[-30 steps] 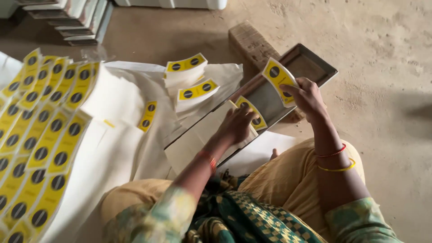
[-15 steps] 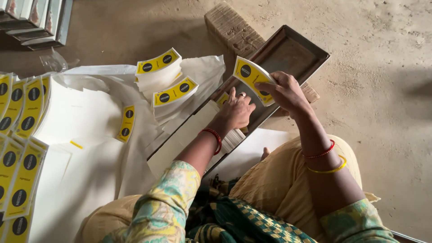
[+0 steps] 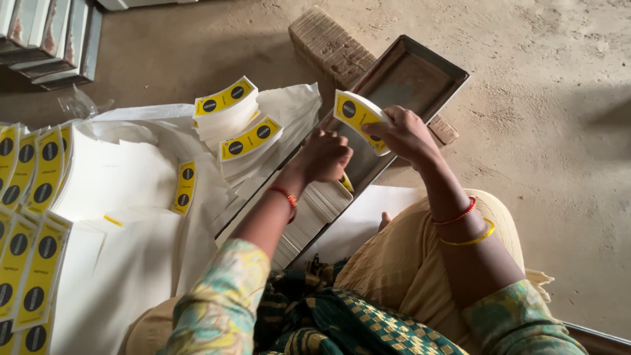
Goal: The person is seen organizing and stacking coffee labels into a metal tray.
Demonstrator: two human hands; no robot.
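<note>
Yellow-banded curved paper blanks [image 3: 358,117], a small sheaf of them, sit pinched in my right hand [image 3: 406,135] above the empty upper end of the long metal tray [image 3: 420,72]. My left hand [image 3: 325,156] is curled into a loose fist, pressing on the white stack [image 3: 309,213] already packed on edge in the tray's lower end. I judge loading partly done: two piles [image 3: 233,121] wait on the white sheeting [image 3: 125,177], plus uncut printed sheets [image 3: 29,263].

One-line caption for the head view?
Right hand lifts a curved yellow-banded paper blank above a metal tray.
</note>
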